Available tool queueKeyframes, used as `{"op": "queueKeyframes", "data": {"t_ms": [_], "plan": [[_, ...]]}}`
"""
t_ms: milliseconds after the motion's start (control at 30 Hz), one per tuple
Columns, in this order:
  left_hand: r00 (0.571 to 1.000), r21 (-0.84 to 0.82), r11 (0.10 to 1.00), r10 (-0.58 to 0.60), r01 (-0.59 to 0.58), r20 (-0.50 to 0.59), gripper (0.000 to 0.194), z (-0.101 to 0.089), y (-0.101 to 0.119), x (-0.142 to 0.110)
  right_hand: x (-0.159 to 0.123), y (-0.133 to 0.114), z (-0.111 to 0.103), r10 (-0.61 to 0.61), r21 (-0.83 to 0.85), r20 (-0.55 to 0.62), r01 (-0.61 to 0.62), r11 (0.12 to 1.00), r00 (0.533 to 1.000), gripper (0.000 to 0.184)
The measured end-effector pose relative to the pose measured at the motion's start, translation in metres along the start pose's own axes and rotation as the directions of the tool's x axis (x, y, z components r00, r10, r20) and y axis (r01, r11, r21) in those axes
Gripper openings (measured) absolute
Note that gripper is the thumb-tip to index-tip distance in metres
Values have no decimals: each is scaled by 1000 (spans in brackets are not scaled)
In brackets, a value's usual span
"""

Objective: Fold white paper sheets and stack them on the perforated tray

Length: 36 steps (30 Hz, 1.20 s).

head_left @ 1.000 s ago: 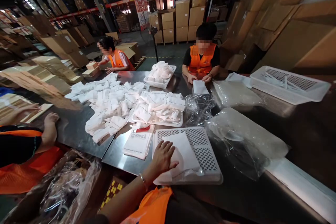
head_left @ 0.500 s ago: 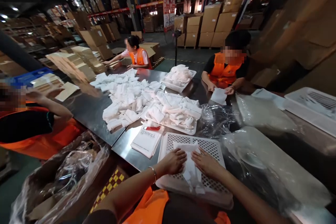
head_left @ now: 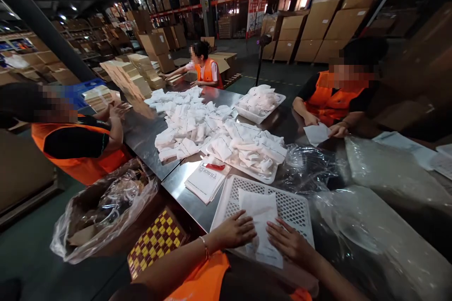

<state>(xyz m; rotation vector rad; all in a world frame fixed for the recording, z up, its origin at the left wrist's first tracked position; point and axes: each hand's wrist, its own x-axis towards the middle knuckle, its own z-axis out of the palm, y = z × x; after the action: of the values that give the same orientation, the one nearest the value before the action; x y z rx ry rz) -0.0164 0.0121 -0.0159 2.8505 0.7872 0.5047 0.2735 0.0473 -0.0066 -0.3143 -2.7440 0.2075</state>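
Note:
My left hand [head_left: 235, 231] and my right hand [head_left: 287, 241] lie flat, fingers stretched, on either side of a white folded cloth piece [head_left: 260, 220]. The cloth rests on an upturned white perforated plastic tray [head_left: 293, 204] at the near edge of a steel table [head_left: 144, 127]. My left wrist wears a thin bracelet. Beyond the tray sits a stack of white printed bags [head_left: 206, 179] with a red-handled tool [head_left: 215, 166] on top. Further back, a large heap of folded white pieces [head_left: 197, 124] spreads over the table.
Three people in orange vests work round the table: one at the left [head_left: 76, 138], one at the far end [head_left: 205, 69], one at the right [head_left: 339, 99] holding a white piece. Clear plastic bags [head_left: 381, 169] cover the right side. A bag-lined carton [head_left: 102, 207] stands at the lower left. Cardboard boxes fill the shelves behind.
My right hand came onto the tray beside my left. The white piece now lies spread flatter under both hands. The view has swung left, bringing the person at the left into sight.

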Motion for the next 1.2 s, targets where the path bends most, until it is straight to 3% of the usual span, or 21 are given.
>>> {"op": "queueKeyframes", "data": {"t_ms": [33,100,167,200,233,300,367,400,500,600,667,833,1067,1200], "plan": [[1000,-52,999,-5,5,-7,28,4,-1,-1,-1,0,1,21,54,-50,-18,998,999,32],[997,-197,979,-63,55,-36,29,6,-3,-3,-3,2,0,188,235,-77,-165,958,979,32],[966,-373,909,-238,186,-99,30,4,-2,-4,-3,3,-5,459,430,-23,-406,806,888,34],[921,-471,838,-370,274,-123,32,2,0,-2,-2,2,-7,590,510,23,-517,688,807,38],[850,-573,738,-511,357,-129,38,0,3,0,0,1,-9,697,570,63,-599,562,715,43],[668,-745,486,-741,457,-72,53,-3,10,9,7,-2,-10,817,639,108,-670,379,566,54],[506,-834,283,-862,474,-5,60,-3,15,21,15,-5,-9,887,645,112,-711,278,448,58],[447,-849,234,-895,474,2,60,-3,17,27,19,-7,-7,908,637,106,-729,251,405,59],[347,-842,211,-937,497,-31,58,-1,19,40,30,-11,1,964,596,34,-780,191,262,60],[311,-801,241,-948,548,-72,55,1,18,44,39,-14,13,988,537,-137,-834,130,66,69],[295,-766,257,-951,589,-92,54,2,16,44,44,-16,22,976,492,-218,-866,89,-24,76],[284,-688,265,-955,676,-89,47,6,11,39,48,-19,36,954,396,-293,-916,58,-66,82],[308,-573,285,-950,768,-59,37,8,3,37,38,-15,49,921,229,-390,-971,76,-20,79],[323,-442,301,-946,845,-27,28,2,-3,36,34,-14,51,920,233,-392,-968,97,-2,77]]}}
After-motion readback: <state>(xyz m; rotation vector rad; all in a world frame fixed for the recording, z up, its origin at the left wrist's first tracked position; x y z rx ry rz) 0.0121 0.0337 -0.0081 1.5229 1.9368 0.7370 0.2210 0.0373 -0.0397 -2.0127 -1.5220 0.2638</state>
